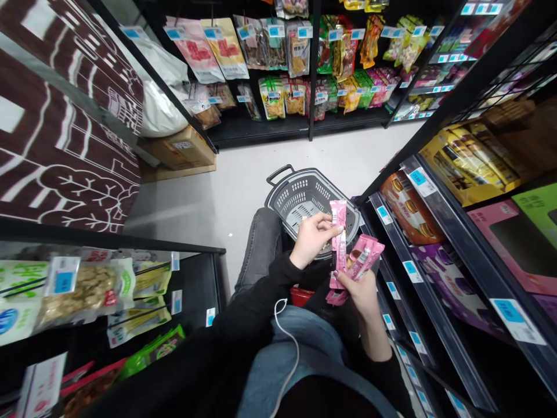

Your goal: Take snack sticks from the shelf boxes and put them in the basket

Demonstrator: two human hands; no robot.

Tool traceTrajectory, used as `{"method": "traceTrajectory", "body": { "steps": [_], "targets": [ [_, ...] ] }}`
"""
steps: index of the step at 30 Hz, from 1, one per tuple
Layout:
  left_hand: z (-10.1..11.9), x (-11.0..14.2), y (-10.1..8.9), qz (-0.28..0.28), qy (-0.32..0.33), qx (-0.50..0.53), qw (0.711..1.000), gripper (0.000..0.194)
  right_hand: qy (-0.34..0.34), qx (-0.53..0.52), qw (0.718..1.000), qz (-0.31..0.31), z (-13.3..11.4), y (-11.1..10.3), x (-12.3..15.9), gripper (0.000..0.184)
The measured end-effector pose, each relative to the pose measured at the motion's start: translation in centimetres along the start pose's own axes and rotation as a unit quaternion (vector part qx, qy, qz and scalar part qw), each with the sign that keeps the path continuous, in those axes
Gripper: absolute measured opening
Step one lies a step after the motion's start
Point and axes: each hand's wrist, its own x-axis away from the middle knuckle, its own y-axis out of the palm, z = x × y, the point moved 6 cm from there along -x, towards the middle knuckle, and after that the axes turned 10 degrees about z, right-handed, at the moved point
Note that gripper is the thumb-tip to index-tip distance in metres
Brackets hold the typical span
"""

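My left hand (312, 239) is closed, pinching the edge of a long, narrow pink snack packet (339, 232) that stands nearly upright. A few more pink snack packets (362, 255) fan out to the right, gripped in my right hand (360, 290), whose thumb also touches the foot of the narrow packet. The printing on the packets is too small to read. Beyond and below both hands a grey shopping basket (285, 201) rests on the floor, its near side hidden by my hands and legs.
A shelf rail with price tags (420, 181) runs close on my right, below yellow snack boxes (472, 157). Hanging snack bags (274, 97) fill the black rack ahead. At left are a cardboard box (185, 148) and a shelf holding bagged snacks (82, 290). Pale floor (183, 206) lies between.
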Motion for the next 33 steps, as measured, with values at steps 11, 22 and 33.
{"method": "traceTrajectory", "body": {
  "steps": [11, 22, 33],
  "targets": [
    [-0.3, 1.6, 1.4, -0.261, -0.163, 0.107, 0.945, 0.047, 0.022, -0.122, 0.992, -0.006, 0.9, -0.5, 0.0, 0.034],
    [1.2, 1.6, 1.4, -0.188, -0.078, 0.089, 0.975, 0.041, -0.068, -0.053, 0.996, 0.039, -1.8, -1.0, 1.1, 0.023],
    [0.7, 1.3, 1.5, -0.037, -0.060, 0.194, 0.978, 0.038, -0.089, -0.033, 0.995, 0.038, -2.6, 0.8, 2.6, 0.018]
  ]
}}
